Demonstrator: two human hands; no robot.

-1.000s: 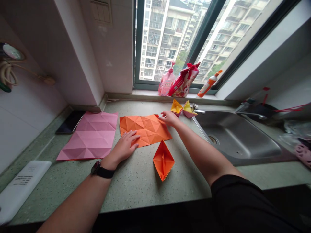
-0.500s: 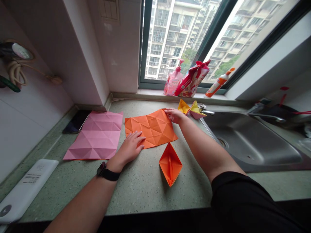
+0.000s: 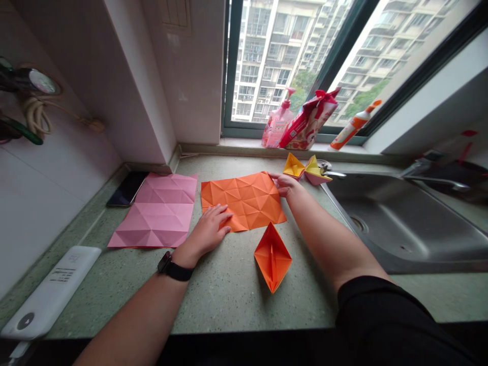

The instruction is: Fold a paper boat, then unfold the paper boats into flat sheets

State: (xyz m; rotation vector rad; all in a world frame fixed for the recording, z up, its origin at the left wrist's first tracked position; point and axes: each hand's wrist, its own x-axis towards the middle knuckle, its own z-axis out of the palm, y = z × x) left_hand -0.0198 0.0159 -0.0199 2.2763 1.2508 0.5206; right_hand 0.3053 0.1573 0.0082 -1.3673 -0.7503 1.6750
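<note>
The green speckled counter fills the lower half of the frame, with the steel sink sunk into it at the right. At centre lies the orange sheet, a rectangle of paper creased all over into a grid of triangles, flat on the counter apart from its slightly raised far right corner. To its left, almost touching, lies a pink sheet creased the same way, and a dark phone sits beside that sheet's upper left edge.

The left hand lies flat with fingers together and stretched out, its fingertips pressing on the orange sheet's lower left edge; a black watch wraps the wrist. The right hand is at the sheet's upper right corner, fingers curled onto the paper's edge; whether they pinch it or only rest on it cannot be told.

Just below the sheet's lower right edge, between the two forearms, stands a folded orange boat. Just right of the right hand sit two small yellow-and-pink folded boats. A white device lies at the lower left.
</note>
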